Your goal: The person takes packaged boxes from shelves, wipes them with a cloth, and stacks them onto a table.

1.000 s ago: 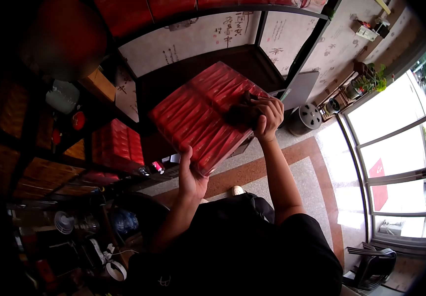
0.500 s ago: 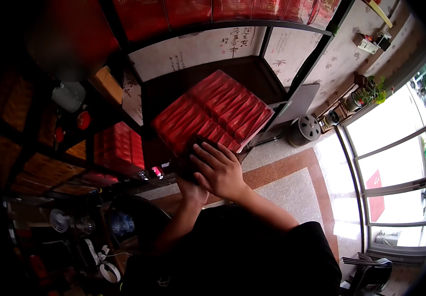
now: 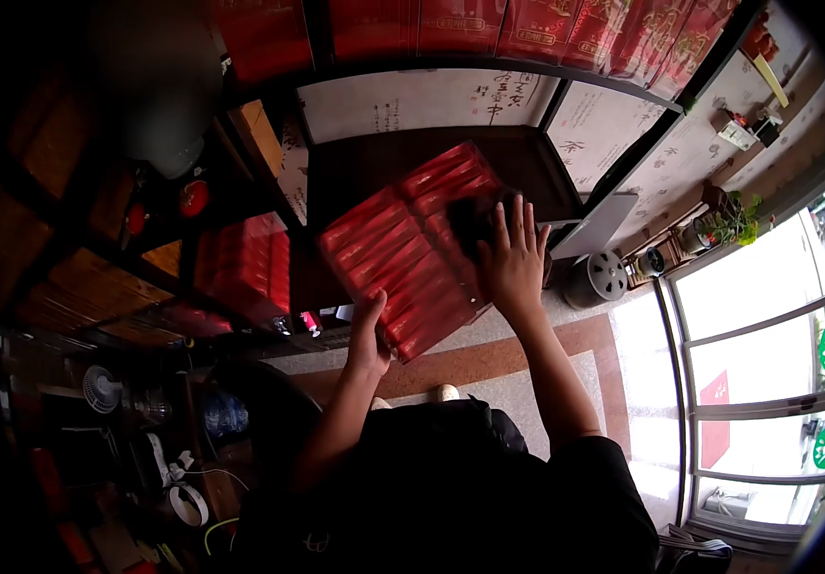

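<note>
A pack of red boxes (image 3: 403,253), lined up in two rows with a shiny surface, is tilted in front of the dark shelf. My left hand (image 3: 368,335) is closed on its near left corner, with the thumb on top. My right hand (image 3: 516,268) is at the pack's right side, fingers stretched out over a dark, soft-looking cloth (image 3: 470,218). The cloth lies against the boxes and is partly blurred. My right thumb is mostly hidden by the cloth.
A dark shelf board (image 3: 364,158) lies behind the pack, with large red gift boxes (image 3: 460,29) above. More red boxes (image 3: 245,268) stand in the left shelves. On the right are a metal canister (image 3: 599,279), potted plants (image 3: 733,222) and glass doors (image 3: 747,383).
My right hand and the dark cloth have moved from the pack's near edge to its right side. My left hand now shows at the near left corner. The pack has turned and tilted.
</note>
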`<state>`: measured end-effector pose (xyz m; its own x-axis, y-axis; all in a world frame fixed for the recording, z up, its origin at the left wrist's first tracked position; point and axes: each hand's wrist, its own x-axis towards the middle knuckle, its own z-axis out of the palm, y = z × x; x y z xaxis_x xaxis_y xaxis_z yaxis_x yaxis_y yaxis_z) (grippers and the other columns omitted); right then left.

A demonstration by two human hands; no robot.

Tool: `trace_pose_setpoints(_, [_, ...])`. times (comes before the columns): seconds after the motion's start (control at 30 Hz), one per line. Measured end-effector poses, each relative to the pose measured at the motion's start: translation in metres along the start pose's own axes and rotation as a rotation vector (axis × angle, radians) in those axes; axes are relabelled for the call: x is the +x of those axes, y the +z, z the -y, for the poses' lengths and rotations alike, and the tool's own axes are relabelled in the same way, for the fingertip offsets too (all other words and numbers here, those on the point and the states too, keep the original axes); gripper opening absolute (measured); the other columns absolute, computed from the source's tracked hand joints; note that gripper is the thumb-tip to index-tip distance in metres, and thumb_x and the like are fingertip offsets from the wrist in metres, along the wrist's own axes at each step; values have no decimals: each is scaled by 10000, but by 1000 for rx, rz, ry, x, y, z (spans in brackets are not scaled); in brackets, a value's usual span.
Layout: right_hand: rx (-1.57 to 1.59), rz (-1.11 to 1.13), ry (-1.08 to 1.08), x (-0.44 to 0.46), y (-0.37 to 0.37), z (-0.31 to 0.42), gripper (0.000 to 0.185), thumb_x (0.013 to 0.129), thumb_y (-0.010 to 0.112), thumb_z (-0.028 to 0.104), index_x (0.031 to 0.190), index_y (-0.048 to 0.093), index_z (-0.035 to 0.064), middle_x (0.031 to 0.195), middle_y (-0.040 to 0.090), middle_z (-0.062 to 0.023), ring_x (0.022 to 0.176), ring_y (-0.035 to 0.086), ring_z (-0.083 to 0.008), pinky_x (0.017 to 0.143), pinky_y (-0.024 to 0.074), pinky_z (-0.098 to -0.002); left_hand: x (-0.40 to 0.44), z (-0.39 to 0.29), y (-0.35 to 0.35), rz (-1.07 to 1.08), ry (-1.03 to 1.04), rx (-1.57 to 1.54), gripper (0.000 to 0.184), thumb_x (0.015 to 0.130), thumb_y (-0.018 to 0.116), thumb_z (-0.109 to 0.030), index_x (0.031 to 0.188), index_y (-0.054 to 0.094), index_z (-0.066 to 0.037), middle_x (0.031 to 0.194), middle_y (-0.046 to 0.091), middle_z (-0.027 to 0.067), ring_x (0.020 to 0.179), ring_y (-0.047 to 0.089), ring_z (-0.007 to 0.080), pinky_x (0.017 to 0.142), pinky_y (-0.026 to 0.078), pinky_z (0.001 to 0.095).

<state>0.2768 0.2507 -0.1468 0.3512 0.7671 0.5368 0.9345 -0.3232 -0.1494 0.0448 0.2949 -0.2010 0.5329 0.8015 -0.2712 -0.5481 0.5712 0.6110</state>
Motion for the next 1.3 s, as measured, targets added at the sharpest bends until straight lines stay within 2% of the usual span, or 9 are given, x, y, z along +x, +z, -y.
trace_pose_setpoints(0.1, [164,62,-232,-6,-11,29,578,878,618,270,1416,491,100,1542,345,-186,1436,308,-369,1163,207,-554,2,-1,4,-23,35,28,677,823,765,-194,1389,409,-83,1290,525,78,1209,520,222,1029,449,388])
trace_pose_setpoints(0.37, [411,-3,-475,3,-27,102,615,842,660,261,1420,487,145,1578,296,-137,1455,281,-346,1150,220,-574,-17,-8,2,134,323,393,704,751,810,-146,1338,435,-45,1247,537,92,1149,527,176,986,442,340])
trace_pose_setpoints(0.5, [459,-335,-559,20,-60,125,530,835,610,543,1177,637,138,1118,638,-57,1053,606,-236,1068,354,-509,-30,-14,-3,166,632,842,634,733,826,-174,1245,490,-9,1115,593,103,1017,585,159,889,482,328])
trace_pose_setpoints(0.67, [470,-485,-717,33,-100,125,515,788,638,609,925,706,118,974,725,-43,899,694,-225,968,472,-471,-39,-24,7,142,703,771,584,676,870,-159,1140,556,6,921,641,59,791,637,113,639,526,231])
trace_pose_setpoints(1.03, [373,-560,-139,67,-91,27,264,897,564,288,939,713,75,1083,716,-39,1116,635,-277,1149,246,-543,-31,-46,-6,132,880,754,678,669,841,-249,1212,526,6,1097,600,97,1020,600,195,881,497,345])
trace_pose_setpoints(1.13, [435,-519,-342,50,-114,58,298,921,539,317,983,729,95,1117,706,-54,1110,636,-263,1144,268,-528,-23,-44,-8,182,944,672,742,646,846,-227,1262,506,7,1170,596,118,1053,607,214,917,493,347])
trace_pose_setpoints(1.2, [440,-439,-519,38,-135,91,368,910,564,421,992,734,105,1121,703,-65,1092,644,-248,1087,366,-493,-6,-39,-30,182,710,635,761,698,819,-278,1312,475,11,1236,574,132,1100,597,228,949,487,356])
trace_pose_setpoints(1.27, [472,-417,-662,29,-143,118,444,872,587,506,1008,728,107,1139,694,-75,1081,650,-243,1004,446,-445,-7,-52,-3,545,14,-439,710,946,563,-435,1454,349,12,1427,465,168,1262,523,272,1057,446,401])
trace_pose_setpoints(1.3, [433,-436,-673,29,-139,126,472,895,544,531,1024,730,116,1140,698,-75,1073,657,-243,991,447,-423,1,-57,0,549,-3,-458,690,952,557,-416,1452,351,11,1425,467,167,1264,521,273,1059,446,403])
